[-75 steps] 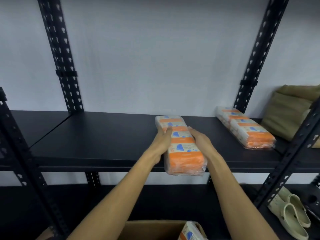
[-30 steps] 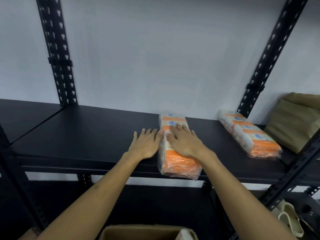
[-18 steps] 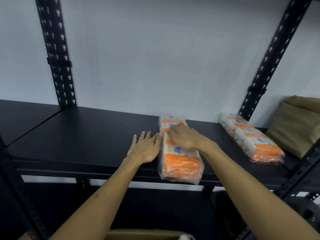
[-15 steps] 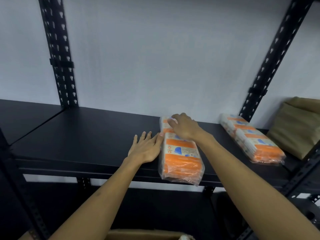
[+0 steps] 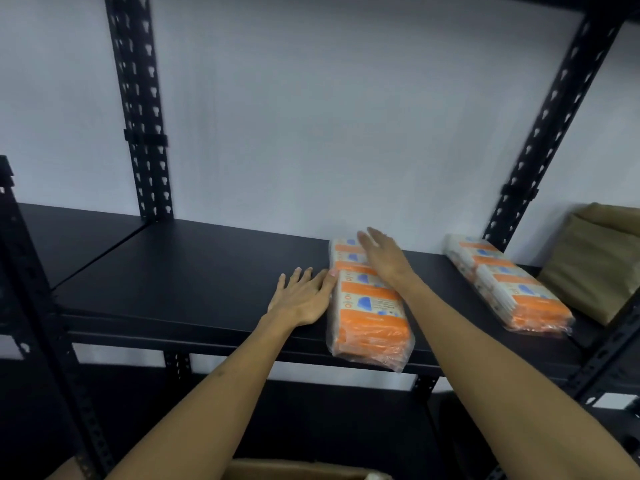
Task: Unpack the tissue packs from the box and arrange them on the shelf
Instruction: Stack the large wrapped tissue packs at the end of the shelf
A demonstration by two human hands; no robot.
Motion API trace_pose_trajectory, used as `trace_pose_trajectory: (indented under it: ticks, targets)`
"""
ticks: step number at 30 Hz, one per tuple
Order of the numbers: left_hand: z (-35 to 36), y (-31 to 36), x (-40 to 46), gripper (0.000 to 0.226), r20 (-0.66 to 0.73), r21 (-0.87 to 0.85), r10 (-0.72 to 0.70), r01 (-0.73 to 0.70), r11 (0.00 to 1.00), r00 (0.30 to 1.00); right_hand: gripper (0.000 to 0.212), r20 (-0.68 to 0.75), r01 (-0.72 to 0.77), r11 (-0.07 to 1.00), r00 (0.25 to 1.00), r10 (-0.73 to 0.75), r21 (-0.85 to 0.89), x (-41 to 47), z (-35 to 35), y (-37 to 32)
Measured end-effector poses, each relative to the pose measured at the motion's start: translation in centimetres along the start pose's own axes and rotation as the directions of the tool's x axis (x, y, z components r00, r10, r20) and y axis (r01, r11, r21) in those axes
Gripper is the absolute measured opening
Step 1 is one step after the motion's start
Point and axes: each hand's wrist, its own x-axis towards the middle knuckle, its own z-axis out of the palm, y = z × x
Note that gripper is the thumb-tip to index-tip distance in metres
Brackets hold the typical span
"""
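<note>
- I see the left hand [image 5: 302, 299] spread flat on the shelf [image 5: 194, 271], fingertips touching the near tissue pack [image 5: 369, 318].
- The right hand [image 5: 382, 256], fingers straight, lies over that pack's far end.
- A second tissue pack [image 5: 509, 285] lies well right of both hands.
- The box [image 5: 294, 471] is below my forearms.

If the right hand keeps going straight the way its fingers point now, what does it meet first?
Most likely the white wall behind the shelf. The right hand lies over the far end of the middle tissue pack, fingers aimed backward; depth is hard to judge.
</note>
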Motion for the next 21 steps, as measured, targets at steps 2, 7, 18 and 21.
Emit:
trace_pose_trajectory:
  ticks: [2,7,18,21]
  targets:
    - [-0.3,0.2,-0.3,0.072,-0.029,-0.046,0.018,-0.02,0.999,0.999,0.06,-0.112,-0.091,0.942,0.985,0.134,0.322,-0.9,-1.1,0.9]
    - [-1.2,0.4,-1.6,0.071,-0.136,-0.207,0.034,-0.062,0.976,0.99,0.053,0.053,-0.25,0.705,0.956,0.289,0.664,-5.9,-0.7,5.3]
    - [-1.7,0.7,-2.9,0.066,-0.088,-0.221,0.118,-0.135,0.966,0.989,0.042,-0.08,-0.125,0.844,0.978,0.195,0.522,-8.4,0.3,4.4]
    - [-1.6,0.7,-2.7,0.071,-0.073,-0.222,0.114,-0.127,0.967,0.991,0.04,-0.078,-0.107,0.865,0.983,0.166,0.49,-8.0,0.5,4.8]
